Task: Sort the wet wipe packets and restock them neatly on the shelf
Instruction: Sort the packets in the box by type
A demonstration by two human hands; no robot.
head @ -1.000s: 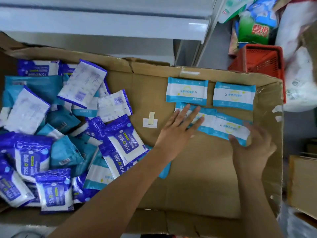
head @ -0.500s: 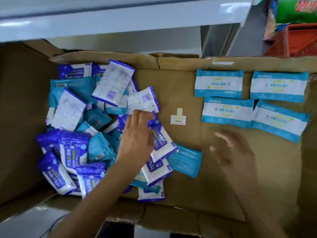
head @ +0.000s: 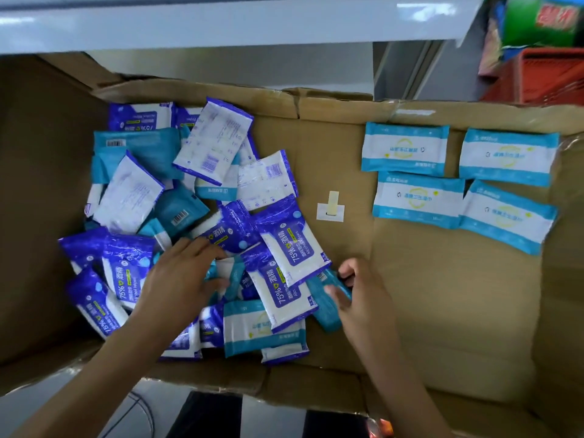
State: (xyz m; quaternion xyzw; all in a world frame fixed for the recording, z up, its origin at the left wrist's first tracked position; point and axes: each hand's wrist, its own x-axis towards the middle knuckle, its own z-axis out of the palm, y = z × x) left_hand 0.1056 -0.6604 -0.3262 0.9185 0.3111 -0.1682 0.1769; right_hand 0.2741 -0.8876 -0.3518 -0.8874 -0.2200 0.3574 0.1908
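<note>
The right hand (head: pixel 363 298) pinches a teal plastic wipe packet (head: pixel 327 306) at the pile's four-o'clock edge, thumb on top and fingers curled around its far end. The left hand (head: pixel 180 279) lies on the heap of dark-blue and teal wipe packets (head: pixel 202 222), fingers spread and loosely bent, thumb out, gripping nothing. At two o'clock in the brown cardboard box (head: pixel 442 311), four teal-and-white packets (head: pixel 458 184) lie flat in two rows.
</note>
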